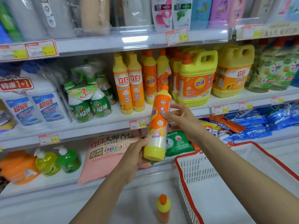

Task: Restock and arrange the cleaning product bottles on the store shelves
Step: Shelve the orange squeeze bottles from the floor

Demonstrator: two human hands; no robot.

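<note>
An orange and yellow detergent bottle (159, 125) is held upright in front of the middle shelf (103, 126). My left hand (137, 151) grips its yellow base from below and the left. My right hand (179, 117) touches its upper right side, thumb on the label and fingers loosely spread behind it. On the shelf behind stand several matching orange bottles (130, 84) and two yellow jugs (197, 80). Another orange-capped bottle (163, 207) stands upright on the floor below.
A white basket with a red rim (184, 180) sits at lower right. Green spray bottles (90, 97) and white jugs (40, 101) fill the middle shelf's left. A pink powder bag (103, 159), green pump bottles (68, 160) and blue packs (258, 122) lie on the lower shelf.
</note>
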